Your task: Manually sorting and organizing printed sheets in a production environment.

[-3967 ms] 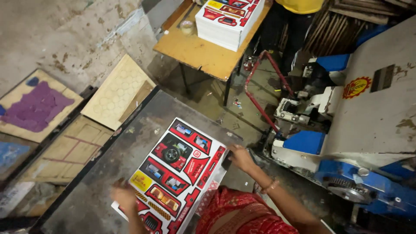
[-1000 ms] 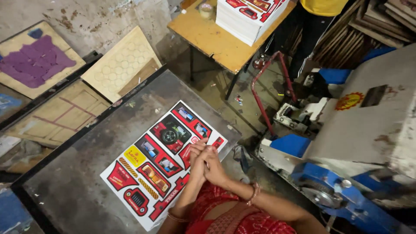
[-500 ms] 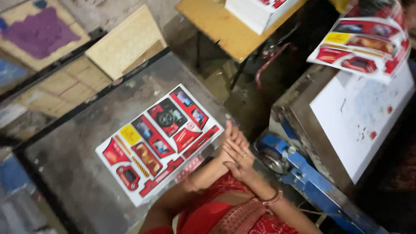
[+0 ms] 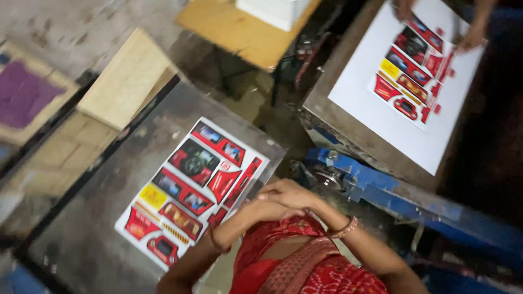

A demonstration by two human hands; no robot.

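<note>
Nearest to the camera, the person's left hand (image 4: pixel 256 209) and right hand (image 4: pixel 289 195) are resting clasped together, the right lying over the left, each grip closed on the other hand and having hold of no object. A thin bangle (image 4: pixel 344 228) is sitting on the right wrist, above red patterned clothing (image 4: pixel 305 267). Just beside the hands, touching or almost touching the left one, a white printed cardboard sheet with red, yellow and black toy-car box panels (image 4: pixel 190 188) is lying flat on the grey metal table (image 4: pixel 98 228), its near right corner reaching the table's edge. To the right of the hands, a blue-painted metal machine frame (image 4: pixel 392 190) is running diagonally. Beyond it, a large white board (image 4: pixel 370 92) is lying on a metal-edged bed, and a second printed sheet of the same red pattern (image 4: pixel 414 71) is lying on that board. Another person's hand (image 4: pixel 471 38) is pressing its far right edge, and another hand at the top edge is only partly showing. Farther left, a pale wooden board (image 4: pixel 128 79) is leaning by the table, and an orange-brown wooden table (image 4: pixel 239 32) is carrying a white stack (image 4: pixel 272 10).
</note>
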